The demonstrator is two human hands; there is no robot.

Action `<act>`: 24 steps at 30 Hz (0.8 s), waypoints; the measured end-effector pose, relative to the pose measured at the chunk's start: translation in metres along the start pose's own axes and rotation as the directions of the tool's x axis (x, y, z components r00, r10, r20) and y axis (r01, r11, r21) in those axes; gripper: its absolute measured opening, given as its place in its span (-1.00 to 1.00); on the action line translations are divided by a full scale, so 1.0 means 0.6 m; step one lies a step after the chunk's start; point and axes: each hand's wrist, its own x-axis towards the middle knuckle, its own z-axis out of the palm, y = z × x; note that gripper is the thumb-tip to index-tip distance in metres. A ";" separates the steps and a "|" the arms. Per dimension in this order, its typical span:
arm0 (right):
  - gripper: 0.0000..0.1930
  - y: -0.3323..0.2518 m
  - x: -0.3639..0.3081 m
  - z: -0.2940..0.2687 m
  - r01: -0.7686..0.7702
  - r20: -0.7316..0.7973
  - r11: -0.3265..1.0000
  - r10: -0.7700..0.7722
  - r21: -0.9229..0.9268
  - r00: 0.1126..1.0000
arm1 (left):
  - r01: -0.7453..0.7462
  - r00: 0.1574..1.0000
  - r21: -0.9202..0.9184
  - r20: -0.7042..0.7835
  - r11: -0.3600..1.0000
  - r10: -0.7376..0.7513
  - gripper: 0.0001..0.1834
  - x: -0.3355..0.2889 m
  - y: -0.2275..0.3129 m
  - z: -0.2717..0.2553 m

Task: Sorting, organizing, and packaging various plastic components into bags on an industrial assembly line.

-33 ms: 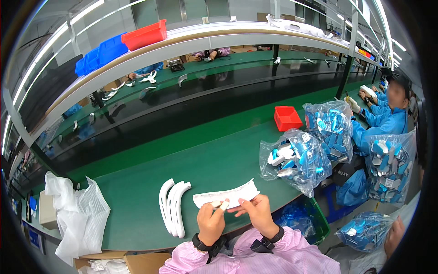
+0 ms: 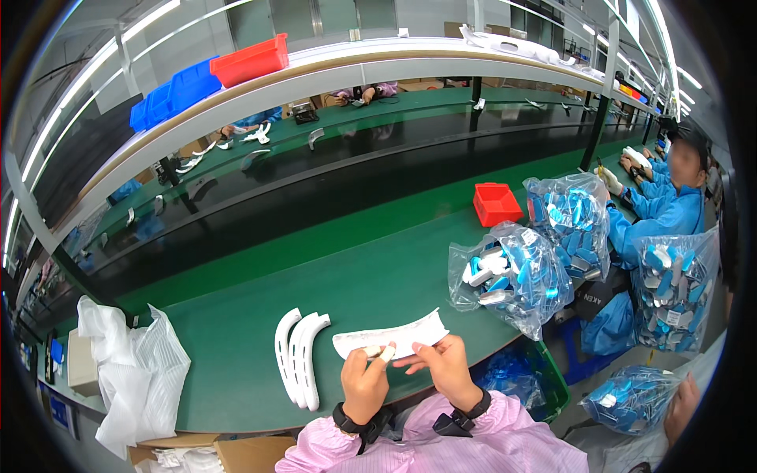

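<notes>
Close in front of me, above the green bench, is a curved white plastic part (image 2: 390,336), its concave side up. My right hand (image 2: 448,370) is closed on its right portion, thumb on top and fingers underneath. At its lower left edge my left hand (image 2: 364,388) is closed, with pale covers on the thumb and a fingertip; the part's edge is at those fingers. Just left of my hands lie several slim curved white plastic pieces with slots (image 2: 301,359), side by side on the bench.
Clear bags of blue and white pieces (image 2: 512,276) stand at the right, beside a red bin (image 2: 497,205). White foam wrap (image 2: 146,370) hangs over the left bench edge. A dark conveyor (image 2: 331,177) runs beyond, under a shelf (image 2: 355,59) with bins. A co-worker in blue (image 2: 670,209) sits right.
</notes>
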 end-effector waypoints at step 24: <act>-0.73 -0.023 0.020 0.009 0.290 0.116 0.848 -0.267 -0.445 0.957 | 0.613 0.780 -0.691 0.452 0.383 -0.433 -0.86 0.008 0.020 -0.045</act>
